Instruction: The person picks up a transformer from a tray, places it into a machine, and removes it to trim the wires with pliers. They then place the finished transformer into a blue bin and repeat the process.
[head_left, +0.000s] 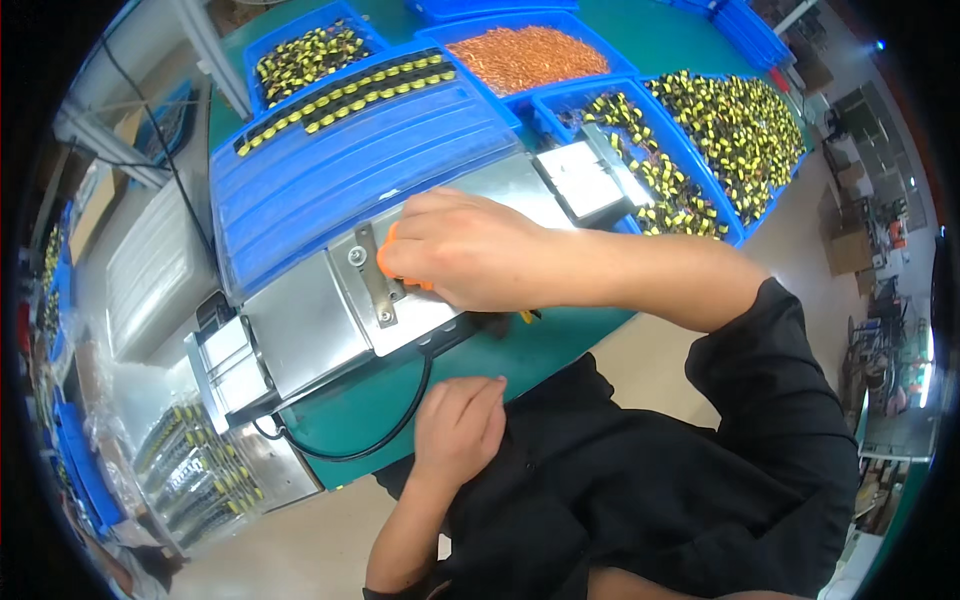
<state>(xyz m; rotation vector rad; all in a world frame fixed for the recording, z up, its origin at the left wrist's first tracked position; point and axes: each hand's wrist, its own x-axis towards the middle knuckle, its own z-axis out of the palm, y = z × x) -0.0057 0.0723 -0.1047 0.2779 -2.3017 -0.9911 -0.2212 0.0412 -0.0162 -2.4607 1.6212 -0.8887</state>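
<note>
My right hand (465, 250) reaches across a silver metal machine (305, 325), its fingers closed round an orange piece (387, 252) that the hand mostly hides. It is beside a small metal bar (375, 278) screwed onto the machine's top plate; whether the orange piece is fixed there I cannot tell. My left hand (460, 430) is at the table's near edge, below the machine, with its fingers curled in. Nothing shows in it. A small yellow-orange tip (530, 316) and something dark stick out under my right wrist.
Behind the machine lies a ribbed blue tray (360, 170) with rows of black-and-yellow parts (345, 100). Blue bins hold copper-coloured pieces (530, 58) and loose black-and-yellow parts (728, 140). A black cable (405, 420) loops over the green table (345, 430). Bagged parts (200, 470) lie at the left.
</note>
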